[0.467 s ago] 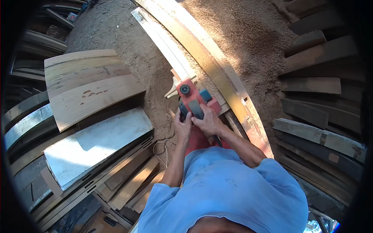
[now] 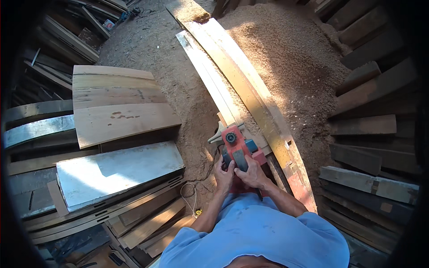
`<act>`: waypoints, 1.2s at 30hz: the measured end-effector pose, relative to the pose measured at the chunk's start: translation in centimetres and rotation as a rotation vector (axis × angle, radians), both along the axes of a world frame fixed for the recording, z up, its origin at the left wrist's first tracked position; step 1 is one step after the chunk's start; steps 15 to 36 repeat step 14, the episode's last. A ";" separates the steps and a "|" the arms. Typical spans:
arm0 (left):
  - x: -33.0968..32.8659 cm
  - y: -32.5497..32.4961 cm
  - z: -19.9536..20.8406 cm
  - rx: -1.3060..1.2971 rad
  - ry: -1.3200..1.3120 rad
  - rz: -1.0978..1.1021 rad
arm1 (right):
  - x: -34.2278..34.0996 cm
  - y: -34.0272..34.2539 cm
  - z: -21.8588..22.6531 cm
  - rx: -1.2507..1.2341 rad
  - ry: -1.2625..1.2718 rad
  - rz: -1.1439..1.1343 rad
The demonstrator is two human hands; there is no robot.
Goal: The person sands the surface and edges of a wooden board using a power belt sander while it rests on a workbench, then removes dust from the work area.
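A red electric hand planer (image 2: 232, 139) with a black round knob sits at the near end of a long pale board (image 2: 208, 73). My left hand (image 2: 224, 174) is closed round the left side of the planer's rear. On its dark rear handle, my right hand (image 2: 253, 172) is wrapped with the thumb close to the left one. A cream-coloured bracket (image 2: 217, 135) sticks out from the planer's left. The planer's sole and its contact with the board are hidden from above.
A long yellowish beam (image 2: 250, 100) runs along the board's right. Heaped wood shavings (image 2: 286, 67) cover the ground beyond it. To the left stand stacked planks (image 2: 125, 116) and a white-topped slab (image 2: 120, 172). A cord (image 2: 194, 196) lies near my left forearm. More lumber (image 2: 366, 125) lines the right.
The whole view has shifted, so the scene sits lower and farther right. Both hands stay on the planer, which remains near the same end of the board.
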State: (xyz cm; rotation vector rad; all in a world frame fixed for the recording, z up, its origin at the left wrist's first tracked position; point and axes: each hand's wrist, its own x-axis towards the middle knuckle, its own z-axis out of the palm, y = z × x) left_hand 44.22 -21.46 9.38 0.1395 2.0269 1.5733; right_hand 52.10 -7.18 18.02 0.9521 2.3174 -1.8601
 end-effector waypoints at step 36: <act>-25.9 10.5 -1.4 -0.062 0.124 0.078 | -26.1 10.5 0.5 0.085 0.040 0.038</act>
